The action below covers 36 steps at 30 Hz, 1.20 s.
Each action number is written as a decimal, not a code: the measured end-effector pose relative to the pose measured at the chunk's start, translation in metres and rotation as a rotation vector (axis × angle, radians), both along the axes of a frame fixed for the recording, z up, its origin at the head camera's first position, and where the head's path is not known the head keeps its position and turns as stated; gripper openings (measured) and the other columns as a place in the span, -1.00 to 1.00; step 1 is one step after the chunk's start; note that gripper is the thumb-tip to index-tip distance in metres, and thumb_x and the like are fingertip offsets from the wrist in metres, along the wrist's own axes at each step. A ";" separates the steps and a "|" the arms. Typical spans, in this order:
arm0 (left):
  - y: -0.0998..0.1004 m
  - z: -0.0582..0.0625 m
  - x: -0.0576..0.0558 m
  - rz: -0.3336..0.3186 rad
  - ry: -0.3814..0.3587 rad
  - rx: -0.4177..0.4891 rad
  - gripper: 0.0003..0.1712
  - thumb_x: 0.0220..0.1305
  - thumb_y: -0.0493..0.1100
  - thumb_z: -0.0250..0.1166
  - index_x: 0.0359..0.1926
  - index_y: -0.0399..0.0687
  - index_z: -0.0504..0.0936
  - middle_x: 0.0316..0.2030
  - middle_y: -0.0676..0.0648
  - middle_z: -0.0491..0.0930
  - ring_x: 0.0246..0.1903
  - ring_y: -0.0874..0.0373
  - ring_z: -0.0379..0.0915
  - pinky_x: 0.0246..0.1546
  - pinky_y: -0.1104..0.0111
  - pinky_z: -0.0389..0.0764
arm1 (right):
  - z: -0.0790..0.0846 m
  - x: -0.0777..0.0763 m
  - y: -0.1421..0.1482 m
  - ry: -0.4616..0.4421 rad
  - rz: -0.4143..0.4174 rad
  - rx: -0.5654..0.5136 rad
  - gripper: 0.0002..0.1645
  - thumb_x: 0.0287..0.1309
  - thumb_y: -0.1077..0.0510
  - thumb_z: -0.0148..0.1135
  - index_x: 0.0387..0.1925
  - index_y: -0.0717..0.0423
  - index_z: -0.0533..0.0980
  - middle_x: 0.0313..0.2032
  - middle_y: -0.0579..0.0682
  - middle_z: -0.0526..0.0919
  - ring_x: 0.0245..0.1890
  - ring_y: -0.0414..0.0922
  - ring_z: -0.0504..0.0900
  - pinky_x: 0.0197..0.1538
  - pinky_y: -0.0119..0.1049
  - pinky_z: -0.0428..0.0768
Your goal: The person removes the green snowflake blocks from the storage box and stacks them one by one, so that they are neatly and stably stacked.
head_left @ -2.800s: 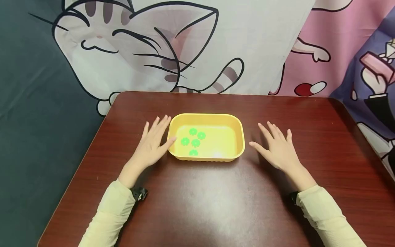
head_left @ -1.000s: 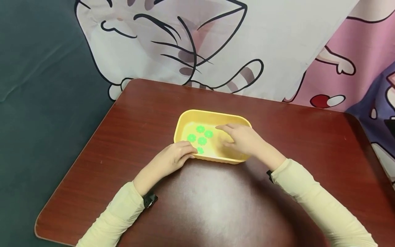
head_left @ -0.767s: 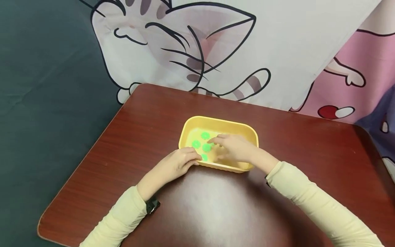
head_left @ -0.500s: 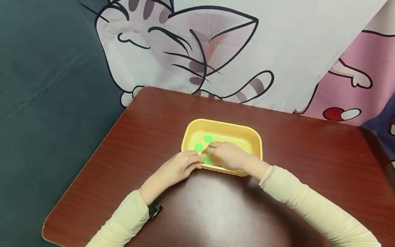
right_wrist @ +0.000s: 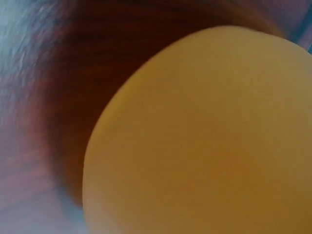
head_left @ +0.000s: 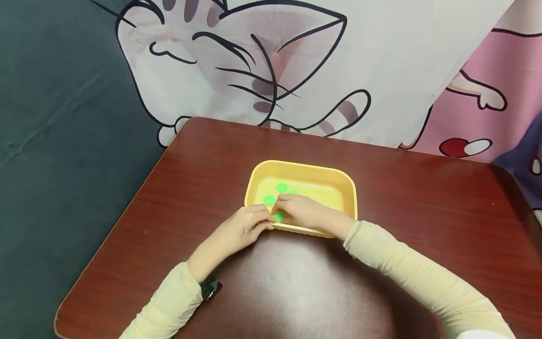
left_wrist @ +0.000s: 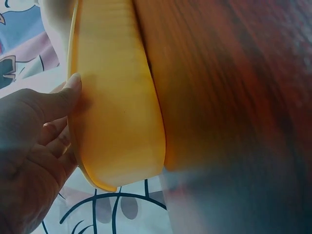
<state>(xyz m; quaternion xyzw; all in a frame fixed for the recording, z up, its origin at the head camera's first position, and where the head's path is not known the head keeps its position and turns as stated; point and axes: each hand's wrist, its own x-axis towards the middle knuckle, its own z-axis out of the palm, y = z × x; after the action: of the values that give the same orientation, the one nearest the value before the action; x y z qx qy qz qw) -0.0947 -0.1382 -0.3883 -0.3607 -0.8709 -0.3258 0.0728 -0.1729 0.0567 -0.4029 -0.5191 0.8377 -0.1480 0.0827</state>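
Observation:
A yellow plastic basin [head_left: 326, 197] stands on the table, its outer wall [left_wrist: 114, 107] filling much of the left wrist view. My left hand [head_left: 235, 231] pinches the near-left rim, thumb outside and fingers over the inner side. Inside the basin, my right hand [head_left: 306, 212] reaches down on the left half with bent fingers. Small flat green flower-shaped pieces [head_left: 269, 200] lie on the basin floor, one green piece [head_left: 279, 217] right beside the right fingertips. Those fingertips are partly hidden, so I cannot tell whether they pinch a piece. Yellow basin wall [right_wrist: 204, 136] blocks the right wrist view.
The dark red-brown wooden table [head_left: 423, 202] has a rounded left front corner. Behind it hangs a cloth [head_left: 394, 61] printed with a cartoon cat. Each forearm wears a pale sleeve [head_left: 169, 296], and a black wrist device [head_left: 210, 288] shows at the left wrist.
From lying spread on either side, the left hand has moved to grip the near rim. The right hand has entered the basin and moved left over the green pieces, covering some.

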 end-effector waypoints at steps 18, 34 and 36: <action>0.000 0.000 -0.001 0.012 0.017 0.009 -0.91 0.09 -0.31 0.35 -0.32 -0.17 0.69 -0.40 0.04 0.60 -0.37 0.27 0.49 -0.31 0.55 0.50 | 0.012 -0.004 -0.009 -0.002 -0.019 0.156 -0.78 0.01 0.20 0.33 -0.23 0.08 0.57 -0.31 -0.11 0.47 -0.31 -0.14 0.50 -0.15 -0.27 0.52; 0.000 0.001 -0.001 0.008 0.000 -0.009 -0.89 0.10 -0.29 0.35 -0.29 -0.16 0.70 -0.38 0.05 0.61 -0.38 0.28 0.47 -0.33 0.56 0.49 | 0.010 -0.003 0.001 0.063 0.080 0.081 -0.88 0.16 0.22 0.21 -0.23 0.07 0.51 -0.29 -0.11 0.45 -0.31 -0.16 0.46 -0.11 -0.28 0.49; 0.000 0.000 -0.001 0.008 0.003 -0.006 -0.89 0.10 -0.30 0.35 -0.29 -0.15 0.70 -0.38 0.05 0.60 -0.38 0.28 0.48 -0.33 0.55 0.49 | 0.010 -0.003 0.003 0.038 0.071 0.077 -0.88 0.19 0.23 0.16 -0.21 0.04 0.51 -0.26 -0.13 0.48 -0.26 -0.17 0.48 -0.04 -0.29 0.47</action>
<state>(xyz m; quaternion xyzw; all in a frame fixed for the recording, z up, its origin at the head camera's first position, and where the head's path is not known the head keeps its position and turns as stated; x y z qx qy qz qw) -0.0958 -0.1384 -0.3880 -0.3577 -0.8732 -0.3225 0.0744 -0.1754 0.0599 -0.3933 -0.5475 0.8254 -0.1027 0.0917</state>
